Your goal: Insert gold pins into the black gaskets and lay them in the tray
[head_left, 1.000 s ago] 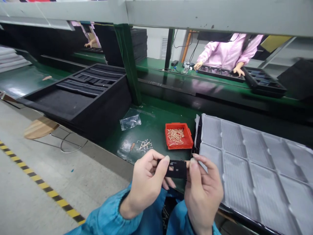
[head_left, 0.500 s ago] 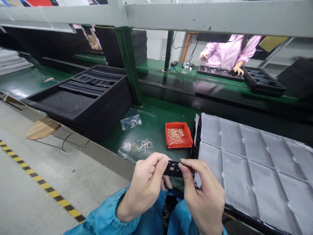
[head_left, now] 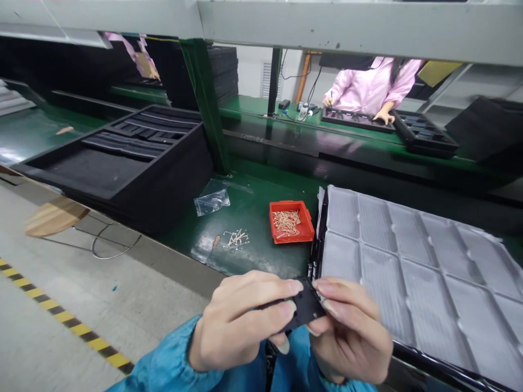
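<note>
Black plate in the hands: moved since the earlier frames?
Yes. The black plate now sits lower in view relative to the red tray, so it has come back toward the person's body, and slightly rightward.

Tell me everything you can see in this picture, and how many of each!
Flat black piece: one, black, held between both hands.
Red tray: one, red, on the green bench.
Copper pins: many, copper-coloured, inside the red tray.
Loose pins: a small bunch, pale metal, left of the tray.
Plastic bag: one, clear, on the bench.
Padded sheet: one, pale grey, right of the tray.
Foam tray: one, black, left of the bag.
Green bench: one, green, under these things.
Round stool: one, wooden, on the floor, left.
Floor tape: one strip, yellow and black, on the floor.
Co-worker: one, pink coat, across the line.
Left hand: one, holding the black piece.
Right hand: one, holding it too.
Sleeves: two, blue, on the arms.
</note>
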A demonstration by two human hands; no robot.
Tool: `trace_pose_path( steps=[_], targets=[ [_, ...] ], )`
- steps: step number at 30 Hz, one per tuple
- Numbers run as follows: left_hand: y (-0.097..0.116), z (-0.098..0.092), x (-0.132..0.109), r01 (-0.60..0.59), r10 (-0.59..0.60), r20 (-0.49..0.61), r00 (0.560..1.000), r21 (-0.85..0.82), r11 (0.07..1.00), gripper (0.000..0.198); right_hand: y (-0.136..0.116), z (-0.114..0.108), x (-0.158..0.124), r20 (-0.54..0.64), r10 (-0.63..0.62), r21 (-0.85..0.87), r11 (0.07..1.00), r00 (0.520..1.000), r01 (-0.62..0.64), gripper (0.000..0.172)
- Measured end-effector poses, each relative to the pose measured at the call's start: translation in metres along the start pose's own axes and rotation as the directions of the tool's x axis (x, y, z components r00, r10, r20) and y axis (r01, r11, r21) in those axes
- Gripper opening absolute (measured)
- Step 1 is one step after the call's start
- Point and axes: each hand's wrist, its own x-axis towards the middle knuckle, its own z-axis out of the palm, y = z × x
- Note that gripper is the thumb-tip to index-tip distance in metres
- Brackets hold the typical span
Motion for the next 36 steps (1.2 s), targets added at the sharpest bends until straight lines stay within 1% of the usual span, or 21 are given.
trace_pose_path(
  steps=[2,5,10,13,15,18,20,21,23,24,27,29,31,34,35,36],
  targets=[
    [0.005,-0.002,0.004,0.005,-0.005,0.004,1.0,0.002,1.0,0.022,0.001,-0.003,0.003,0.019,-0.048,-0.049,0.998,0.999,0.049,0.012],
    [0.007,-0.003,0.006,0.008,-0.008,0.021,1.0,-0.008,1.0,0.019,0.002,-0.009,0.006,0.047,-0.139,-0.115,0.983,0.989,0.143,0.018],
    [0.005,-0.001,0.002,-0.003,0.006,0.057,0.998,-0.057,0.998,0.026,0.006,-0.022,0.008,0.133,-0.307,-0.152,0.933,0.942,0.326,0.018],
    [0.003,0.005,-0.002,-0.003,0.01,0.081,0.997,-0.076,0.997,0.03,0.009,-0.032,0.006,0.128,-0.404,-0.198,0.884,0.906,0.422,0.022],
    [0.003,0.007,-0.003,-0.055,0.063,0.072,0.995,-0.116,0.992,0.029,0.007,-0.037,0.005,0.102,-0.432,-0.225,0.868,0.896,0.443,0.022],
    [0.005,0.007,-0.004,-0.131,0.14,0.045,0.989,-0.171,0.976,0.029,-0.001,-0.036,0.004,0.109,-0.413,-0.201,0.882,0.904,0.427,0.02],
    [0.007,0.002,-0.002,-0.125,0.14,0.083,0.987,-0.163,0.979,0.033,-0.008,-0.028,0.005,0.028,-0.374,-0.172,0.912,0.927,0.373,0.017],
    [0.008,0.0,-0.001,-0.131,0.147,0.099,0.984,-0.151,0.98,0.034,-0.012,-0.023,0.006,-0.034,-0.342,-0.156,0.93,0.939,0.333,0.016],
    [0.01,-0.004,0.002,-0.171,0.187,0.119,0.975,-0.136,0.976,0.031,-0.018,-0.013,0.009,-0.157,-0.264,-0.13,0.961,0.952,0.245,0.015],
    [0.011,-0.005,0.003,-0.196,0.212,0.114,0.971,-0.14,0.971,0.028,-0.02,-0.009,0.01,-0.189,-0.238,-0.121,0.968,0.953,0.218,0.014],
    [0.01,-0.005,0.004,-0.23,0.248,0.088,0.965,-0.179,0.957,0.024,-0.025,-0.006,0.013,-0.224,-0.226,-0.146,0.969,0.948,0.197,0.011],
    [0.01,-0.004,0.004,-0.228,0.25,0.084,0.965,-0.208,0.951,0.024,-0.027,-0.008,0.014,-0.201,-0.225,-0.186,0.964,0.954,0.188,0.008],
    [0.01,-0.003,0.004,-0.224,0.246,0.082,0.966,-0.219,0.95,0.025,-0.03,-0.008,0.015,-0.209,-0.204,-0.21,0.965,0.956,0.16,0.008],
    [0.012,-0.003,0.005,-0.215,0.238,0.089,0.967,-0.214,0.953,0.026,-0.033,-0.003,0.015,-0.3,-0.184,-0.226,0.967,0.936,0.118,0.008],
    [0.013,-0.003,0.005,-0.215,0.239,0.092,0.967,-0.215,0.952,0.026,-0.032,-0.001,0.015,-0.317,-0.195,-0.238,0.964,0.928,0.122,0.009],
    [0.013,-0.003,0.004,-0.216,0.241,0.094,0.966,-0.22,0.951,0.027,-0.032,-0.001,0.015,-0.309,-0.219,-0.255,0.957,0.926,0.141,0.012]
  ],
)
